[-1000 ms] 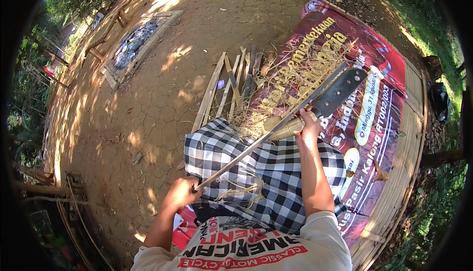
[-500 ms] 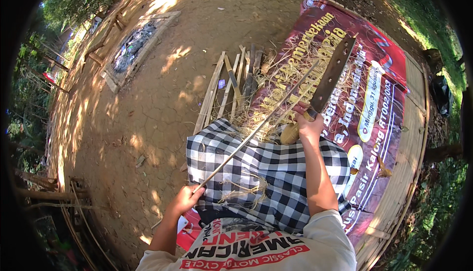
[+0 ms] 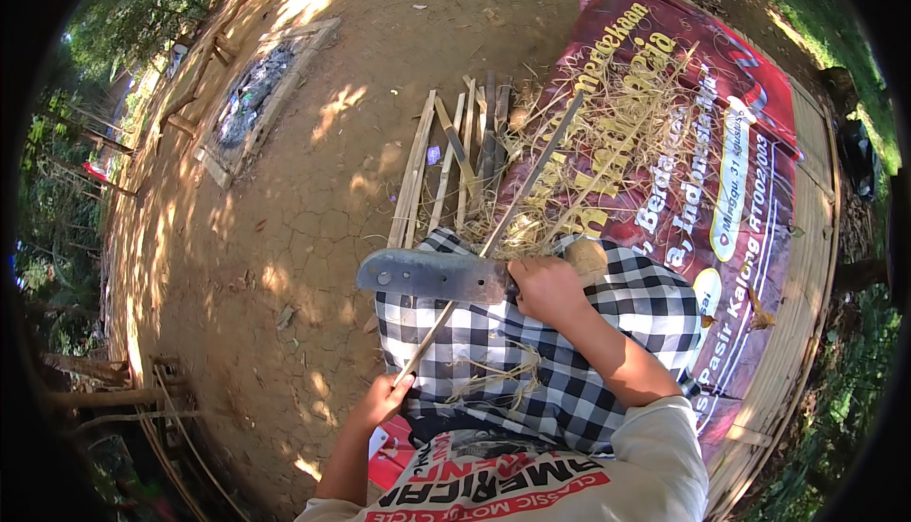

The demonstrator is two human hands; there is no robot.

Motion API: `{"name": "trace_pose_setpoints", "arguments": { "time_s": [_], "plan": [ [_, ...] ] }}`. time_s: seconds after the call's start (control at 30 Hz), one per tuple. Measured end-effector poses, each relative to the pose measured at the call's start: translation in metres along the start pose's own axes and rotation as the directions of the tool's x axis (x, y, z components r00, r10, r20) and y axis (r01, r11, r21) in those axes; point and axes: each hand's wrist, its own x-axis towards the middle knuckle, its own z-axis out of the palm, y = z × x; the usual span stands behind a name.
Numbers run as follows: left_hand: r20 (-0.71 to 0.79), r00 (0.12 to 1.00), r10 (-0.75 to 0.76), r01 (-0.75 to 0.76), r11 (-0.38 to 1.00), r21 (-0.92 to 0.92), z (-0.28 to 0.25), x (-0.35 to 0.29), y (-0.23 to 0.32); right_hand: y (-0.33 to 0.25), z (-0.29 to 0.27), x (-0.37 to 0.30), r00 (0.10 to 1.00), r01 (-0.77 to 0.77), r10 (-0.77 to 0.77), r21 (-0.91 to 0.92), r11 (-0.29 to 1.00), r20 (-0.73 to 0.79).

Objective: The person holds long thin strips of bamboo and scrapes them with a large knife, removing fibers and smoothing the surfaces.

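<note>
My right hand [image 3: 550, 289] is wrapped round the handle of a broad-bladed machete [image 3: 427, 275]. The blade points left, lying across a long thin strip [image 3: 432, 335] that looks like split bamboo. The handle's rounded tan end sticks out beyond my fist. Low on the left, my left hand [image 3: 384, 399] grips the strip near its lower end. From there the strip slants up and away to the right, passing behind the blade. Black and white checked cloth [image 3: 636, 294] covers my lap under both hands, with a few curly shavings [image 3: 498, 375] on it.
A dark red printed banner [image 3: 707, 195] covers a bamboo platform [image 3: 811, 209] on the right, strewn with pale shavings [image 3: 617, 133]. Several split sticks [image 3: 415, 171] lie ahead on the cracked earth. Farther left is a wood-framed ash pit [image 3: 254, 95].
My right hand has brought the machete down and left, turning the blade from pointing away to lying across the strip. My left hand keeps its hold on the strip.
</note>
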Motion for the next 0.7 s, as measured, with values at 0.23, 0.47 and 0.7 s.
{"name": "trace_pose_setpoints", "arguments": {
  "time_s": [0.23, 0.47, 0.7],
  "plan": [
    [0.007, 0.999, -0.046, 0.046, 0.998, 0.034, -0.002, 0.008, -0.004, 0.024, 0.004, 0.01, 0.987, -0.123, 0.125, -0.026, 0.992, 0.101],
    [0.002, 0.998, -0.056, 0.056, 0.998, 0.029, -0.001, 0.008, -0.018, 0.041, -0.008, 0.015, 0.992, -0.093, 0.1, -0.096, 0.991, 0.079],
    [0.03, 0.999, 0.017, -0.017, 1.0, 0.007, -0.007, 0.015, -0.002, 0.106, -0.031, -0.001, 0.93, -0.355, 0.368, -0.219, 0.909, 0.023]
  ]
}}
